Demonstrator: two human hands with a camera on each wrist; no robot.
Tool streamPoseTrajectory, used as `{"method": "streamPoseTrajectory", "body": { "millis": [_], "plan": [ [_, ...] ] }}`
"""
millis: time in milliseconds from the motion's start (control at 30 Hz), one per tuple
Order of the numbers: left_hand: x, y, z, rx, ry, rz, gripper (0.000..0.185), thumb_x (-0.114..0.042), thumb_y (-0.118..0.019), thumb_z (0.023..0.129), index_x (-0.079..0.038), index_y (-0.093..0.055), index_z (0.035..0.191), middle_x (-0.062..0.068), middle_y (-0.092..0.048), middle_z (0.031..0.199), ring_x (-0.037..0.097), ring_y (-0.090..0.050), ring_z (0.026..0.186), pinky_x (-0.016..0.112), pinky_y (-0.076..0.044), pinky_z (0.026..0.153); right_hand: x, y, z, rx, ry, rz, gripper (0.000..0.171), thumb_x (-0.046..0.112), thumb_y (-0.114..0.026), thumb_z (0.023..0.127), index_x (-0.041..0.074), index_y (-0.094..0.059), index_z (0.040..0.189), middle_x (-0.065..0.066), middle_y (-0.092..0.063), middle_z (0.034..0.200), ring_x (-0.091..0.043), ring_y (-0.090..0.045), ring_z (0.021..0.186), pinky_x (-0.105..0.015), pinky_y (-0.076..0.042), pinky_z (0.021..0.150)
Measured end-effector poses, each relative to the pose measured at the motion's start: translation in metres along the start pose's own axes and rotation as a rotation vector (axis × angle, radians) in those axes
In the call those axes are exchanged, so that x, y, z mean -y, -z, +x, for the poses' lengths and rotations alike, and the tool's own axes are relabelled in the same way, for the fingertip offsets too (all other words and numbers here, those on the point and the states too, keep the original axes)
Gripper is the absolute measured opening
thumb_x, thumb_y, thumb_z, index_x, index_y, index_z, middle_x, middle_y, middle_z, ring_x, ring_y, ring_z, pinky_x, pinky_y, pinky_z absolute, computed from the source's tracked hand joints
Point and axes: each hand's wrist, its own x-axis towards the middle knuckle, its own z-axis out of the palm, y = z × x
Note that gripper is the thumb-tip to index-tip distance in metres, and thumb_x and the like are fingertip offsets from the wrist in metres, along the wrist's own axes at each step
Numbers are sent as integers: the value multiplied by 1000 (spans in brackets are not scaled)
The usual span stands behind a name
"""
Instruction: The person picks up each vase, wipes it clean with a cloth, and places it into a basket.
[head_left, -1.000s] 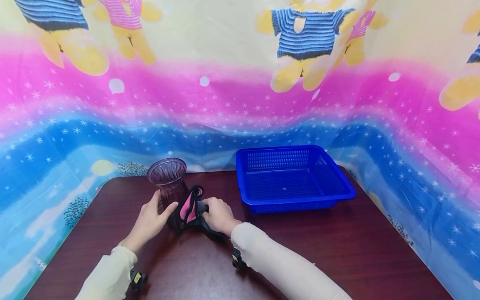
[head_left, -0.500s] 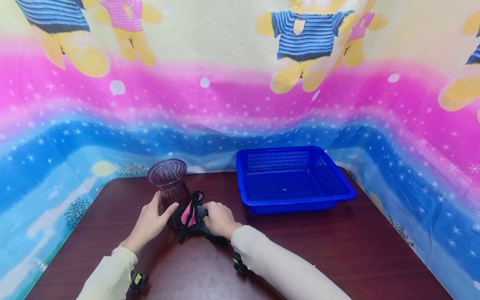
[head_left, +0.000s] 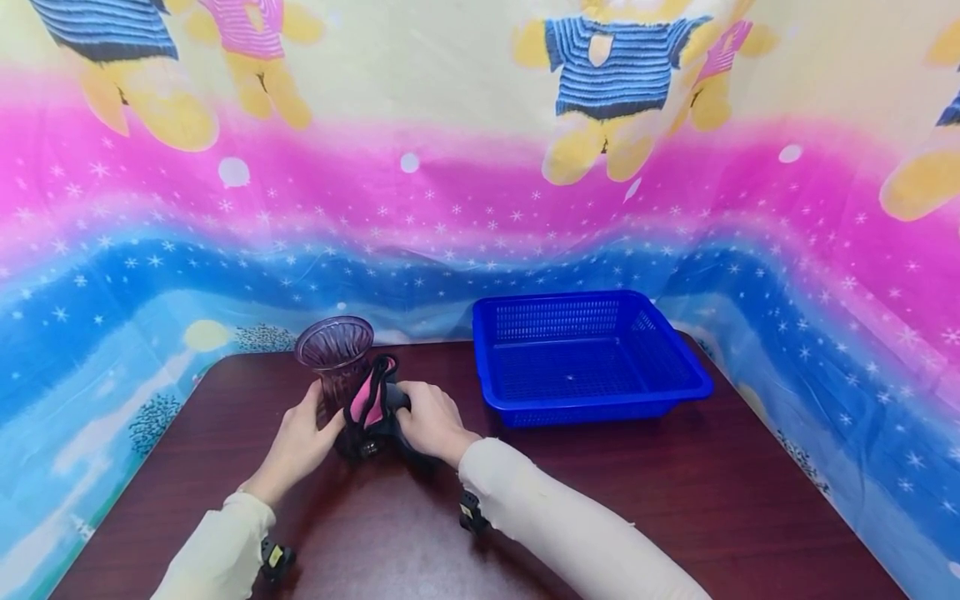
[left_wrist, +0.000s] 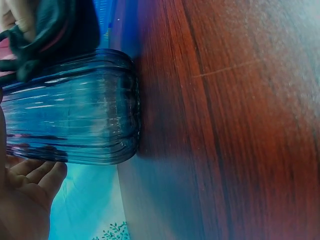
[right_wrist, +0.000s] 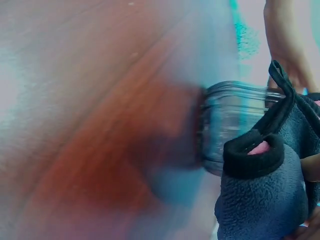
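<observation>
Left hand (head_left: 297, 435) curls fingers round vase (head_left: 339, 377); right hand (head_left: 433, 419) pinches cloth (head_left: 370, 402) just beside those fingers; hard sideways push might tip vase.

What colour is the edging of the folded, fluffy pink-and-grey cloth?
The edging is black; the right wrist view shows it best.

You've got a ribbed vase (head_left: 333, 348), glossy, see-through; glass or clear plastic, can't tell. Your cloth (right_wrist: 260, 207): fuzzy matt grey pile, pink inside, smoother black edging. Tabletop (head_left: 720, 492): wood grain, smooth, shiny glare. Basket (head_left: 600, 402): perforated plastic, slight sheen. Backdrop (head_left: 465, 192): creased printed fabric. Your sleeves (head_left: 551, 512): matt fabric.
</observation>
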Motion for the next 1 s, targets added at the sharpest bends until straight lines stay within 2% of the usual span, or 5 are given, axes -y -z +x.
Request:
{"method": "streamPoseTrajectory", "body": {
  "millis": [167,400,533,767,1000],
  "plan": [
    [1,-1,0,-15,-15,-16,56,-27,-66,97,2,-43,140,32,-63,131,47,-64,121,60,-50,101,10,9,4,-35,18,11,22,13,-64,89,24,-74,107,4,-76,96,-13,-69,81,-29,-51,64],
    [0,-2,0,-16,-27,-18,48,-14,-62,96,3,-44,137,32,-63,131,47,-64,119,59,-51,100,19,18,6,-78,58,38,9,15,-65,90,23,-69,92,6,-70,84,-10,-63,74,-26,-45,59],
    [-1,-2,0,-6,-24,-23,47,-13,-61,97,3,-44,138,31,-64,130,46,-65,119,58,-52,100,18,17,4,-86,65,47,7,16,-65,90,22,-68,93,7,-71,86,-10,-65,77,-26,-47,60],
    [-2,0,-1,6,-10,-28,54,-21,-63,98,3,-42,141,32,-62,132,46,-64,121,59,-50,102,9,6,0,-57,50,42,9,17,-64,91,20,-69,97,3,-74,91,-13,-68,82,-28,-51,65],
    [-2,1,-1,15,11,-4,64,-30,-61,100,6,-37,147,35,-58,136,48,-61,124,60,-49,103,-2,-4,-5,7,13,19,10,17,-65,92,20,-71,100,3,-74,92,-11,-65,77,-28,-50,64]
  ]
}}
